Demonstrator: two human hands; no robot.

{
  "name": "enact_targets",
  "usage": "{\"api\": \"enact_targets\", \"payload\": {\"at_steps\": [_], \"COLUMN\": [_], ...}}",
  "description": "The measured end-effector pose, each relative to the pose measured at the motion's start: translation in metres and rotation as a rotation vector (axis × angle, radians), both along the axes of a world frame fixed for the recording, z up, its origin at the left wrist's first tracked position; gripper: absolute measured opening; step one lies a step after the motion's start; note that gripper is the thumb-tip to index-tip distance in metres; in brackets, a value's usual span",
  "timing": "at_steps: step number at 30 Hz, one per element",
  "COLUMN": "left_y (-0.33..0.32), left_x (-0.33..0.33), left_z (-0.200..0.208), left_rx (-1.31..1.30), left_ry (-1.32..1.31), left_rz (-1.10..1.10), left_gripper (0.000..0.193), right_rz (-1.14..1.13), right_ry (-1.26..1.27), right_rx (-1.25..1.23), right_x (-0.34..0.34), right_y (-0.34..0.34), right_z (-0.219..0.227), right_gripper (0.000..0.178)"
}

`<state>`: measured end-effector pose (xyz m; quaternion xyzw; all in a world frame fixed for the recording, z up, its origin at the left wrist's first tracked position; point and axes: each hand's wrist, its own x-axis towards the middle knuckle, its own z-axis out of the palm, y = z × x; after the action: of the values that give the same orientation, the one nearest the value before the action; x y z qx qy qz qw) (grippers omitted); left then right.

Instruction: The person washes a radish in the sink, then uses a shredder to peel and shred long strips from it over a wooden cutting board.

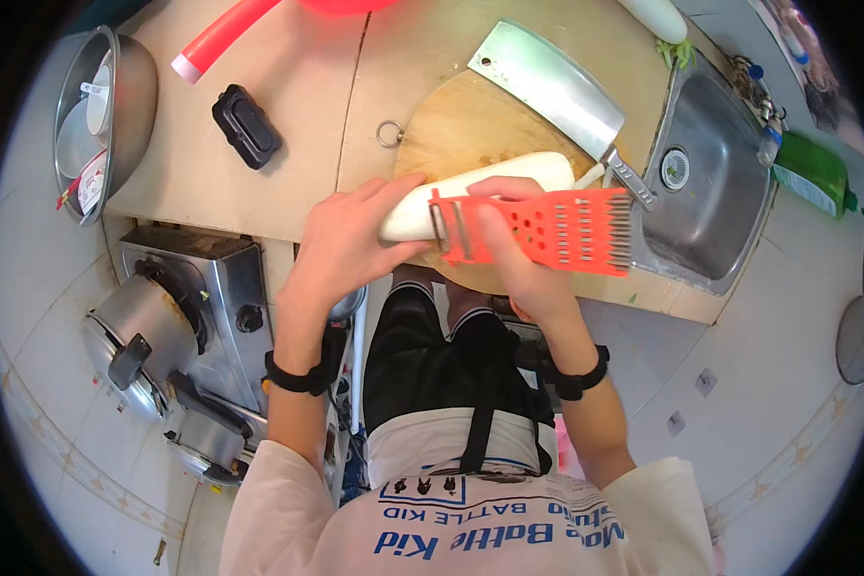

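Observation:
A peeled-looking white radish [547, 171] lies slantwise over the near part of a round wooden cutting board [442, 125]. My left hand [341, 240] grips its left end, thumb below and fingers above. In my right hand [533, 278] is an orange-red hand grater [586, 230] with holes, rows of metal teeth and a blade at its left end. That blade end is against the radish near my left fingers. A broad cleaver [557, 86] rests across the board's far right, its handle pointing toward the sink.
A steel sink [701, 221] is set in the counter at right, with a green bottle [816, 173] beyond it. Another white radish [655, 17] lies at the far right. Leftward are a black plastic case [246, 127], a metal basin [134, 106] and a gas stove [230, 288] with pots.

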<state>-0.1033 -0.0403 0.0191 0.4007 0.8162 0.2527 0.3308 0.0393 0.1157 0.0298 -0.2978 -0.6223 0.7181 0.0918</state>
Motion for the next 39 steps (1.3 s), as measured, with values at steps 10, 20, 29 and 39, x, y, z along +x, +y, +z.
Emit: {"api": "enact_targets", "payload": {"at_steps": [10,20,29,39], "left_y": [-0.004,-0.002,0.0,0.027], "left_x": [-0.003,-0.004,-0.006,0.0], "left_z": [-0.006,-0.005,-0.007,0.016], "left_rx": [0.067,0.04,0.096,0.176], "left_ry": [-0.027,-0.011,-0.035,0.32], "left_rz": [0.023,0.02,0.019,-0.012], "left_gripper": [0.058,0.052,0.053,0.054], "right_rz": [0.16,0.002,-0.111,-0.261], "right_ry": [-0.13,-0.139,-0.268,-0.159], "right_rx": [0.154,0.358,0.437,0.363], "right_x": [-0.009,0.02,0.068,0.098], "right_y": [-0.004,0.045,0.112,0.088], "right_z": [-0.006,0.005,-0.01,-0.008], "right_gripper": [0.016,0.014,0.013,0.015]}}
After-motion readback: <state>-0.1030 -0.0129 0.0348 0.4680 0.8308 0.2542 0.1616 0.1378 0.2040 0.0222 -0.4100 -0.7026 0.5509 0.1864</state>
